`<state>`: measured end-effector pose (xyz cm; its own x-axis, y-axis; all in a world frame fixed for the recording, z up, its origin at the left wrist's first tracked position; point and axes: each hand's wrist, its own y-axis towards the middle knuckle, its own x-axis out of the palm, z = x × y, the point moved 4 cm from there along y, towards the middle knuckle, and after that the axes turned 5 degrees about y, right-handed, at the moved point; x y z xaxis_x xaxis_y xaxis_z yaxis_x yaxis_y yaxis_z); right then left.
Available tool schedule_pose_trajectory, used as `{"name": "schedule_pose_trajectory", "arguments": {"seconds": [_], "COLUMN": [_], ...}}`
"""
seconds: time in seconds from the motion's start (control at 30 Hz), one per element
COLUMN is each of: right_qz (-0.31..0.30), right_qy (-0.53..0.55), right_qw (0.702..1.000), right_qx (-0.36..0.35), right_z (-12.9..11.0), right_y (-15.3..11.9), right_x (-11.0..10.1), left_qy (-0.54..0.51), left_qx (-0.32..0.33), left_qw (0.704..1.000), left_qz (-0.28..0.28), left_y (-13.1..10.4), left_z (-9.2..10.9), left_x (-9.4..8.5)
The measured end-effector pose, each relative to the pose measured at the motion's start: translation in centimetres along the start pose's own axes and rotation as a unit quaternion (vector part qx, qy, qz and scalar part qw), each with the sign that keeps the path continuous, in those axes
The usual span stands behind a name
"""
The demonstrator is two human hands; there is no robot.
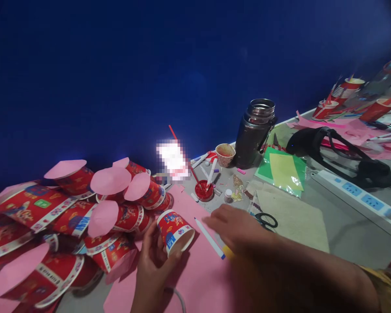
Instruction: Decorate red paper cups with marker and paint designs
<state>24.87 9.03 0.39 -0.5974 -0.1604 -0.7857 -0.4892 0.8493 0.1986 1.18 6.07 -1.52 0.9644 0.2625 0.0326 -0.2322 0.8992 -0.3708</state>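
Observation:
My left hand (pixel 156 256) is wrapped round a red printed paper cup (pixel 173 228), which is tilted with its open rim toward the lower right. Under it lies pink paper (pixel 202 274). To the right, my right hand (pixel 233 226) hangs over the paper, blurred, its fingers pointing left; whether anything is in them is hidden. A white marker with a blue end (pixel 210 239) lies just below its fingertips, and a yellow object (pixel 228 252) shows partly beneath the wrist. Black scissor handles (pixel 266 221) show behind my right forearm.
Red cups with pink paper discs (pixel 111 180) are heaped at the left. Further back stand a red dish (pixel 204 190), a small cup (pixel 225 155) and a dark flask (pixel 254 132). Green packets (pixel 282 171), a black headset (pixel 342 156) and a power strip (pixel 358 200) lie right.

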Motion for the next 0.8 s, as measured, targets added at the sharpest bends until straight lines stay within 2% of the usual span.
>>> {"name": "schedule_pose_trajectory", "arguments": {"seconds": [0.03, 0.13, 0.17, 0.23, 0.3, 0.37, 0.47, 0.6, 0.8], "right_qz": [0.004, 0.081, 0.098, 0.094, 0.059, 0.016, -0.010, -0.017, -0.004], "right_qy": [-0.025, -0.059, -0.059, -0.077, -0.091, -0.096, -0.083, -0.072, -0.064], "right_qw": [1.000, 0.993, 0.991, 0.985, 0.981, 0.980, 0.982, 0.986, 0.992], "right_qx": [0.000, 0.055, 0.076, 0.119, 0.158, 0.173, 0.167, 0.149, 0.112], "right_z": [-0.3, -0.6, -0.5, -0.2, 0.6, 1.2, 1.9, 1.7, 1.2], "right_y": [0.8, 4.5, 6.2, 9.6, 12.7, 14.9, 16.5, 15.8, 11.9], "right_x": [-1.8, -7.7, -9.1, -10.6, -10.4, -9.2, -7.7, -7.6, -8.5], "left_qy": [0.000, 0.003, 0.002, 0.001, 0.010, 0.020, 0.024, 0.032, 0.009], "left_qx": [0.005, 0.033, 0.039, 0.043, 0.052, 0.064, 0.077, 0.075, 0.050], "left_qw": [1.000, 0.999, 0.999, 0.999, 0.999, 0.998, 0.997, 0.997, 0.999], "left_qz": [-0.003, -0.005, -0.005, -0.005, -0.003, -0.004, -0.011, -0.001, 0.000], "left_y": [0.1, 0.3, 0.4, 0.6, 0.7, 0.7, 0.5, 0.5, 0.7], "left_z": [0.0, 0.2, 0.1, -0.2, -0.4, -0.5, -0.3, -0.2, -0.4], "left_x": [0.0, -0.1, -0.1, -0.3, -0.5, -0.6, -0.7, -0.9, -0.8]}}
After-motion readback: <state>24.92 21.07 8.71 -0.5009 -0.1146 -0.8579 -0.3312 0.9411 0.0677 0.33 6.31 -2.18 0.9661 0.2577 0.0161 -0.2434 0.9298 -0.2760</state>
